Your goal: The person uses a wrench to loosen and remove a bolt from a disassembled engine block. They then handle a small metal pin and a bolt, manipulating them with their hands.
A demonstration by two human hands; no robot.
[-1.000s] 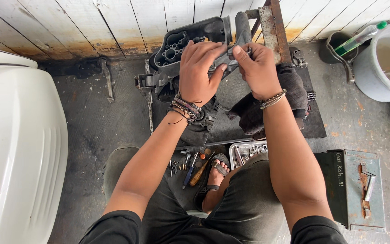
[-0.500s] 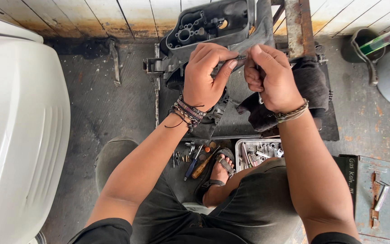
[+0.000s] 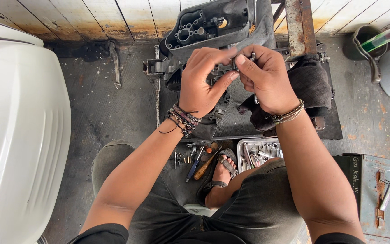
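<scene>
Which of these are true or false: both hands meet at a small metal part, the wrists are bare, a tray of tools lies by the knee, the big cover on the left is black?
1. Both hands meet at a small metal part: true; left hand and right hand pinch it.
2. Wrists bare: false; both wear bracelets.
3. Tray of tools by the knee: true.
4. Big cover black: false; it is white.

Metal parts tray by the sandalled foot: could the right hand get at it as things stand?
Probably yes. The right hand is up at the engine casing pinching a small metal part; the parts tray lies open-topped below its forearm, nothing covering it.
</scene>
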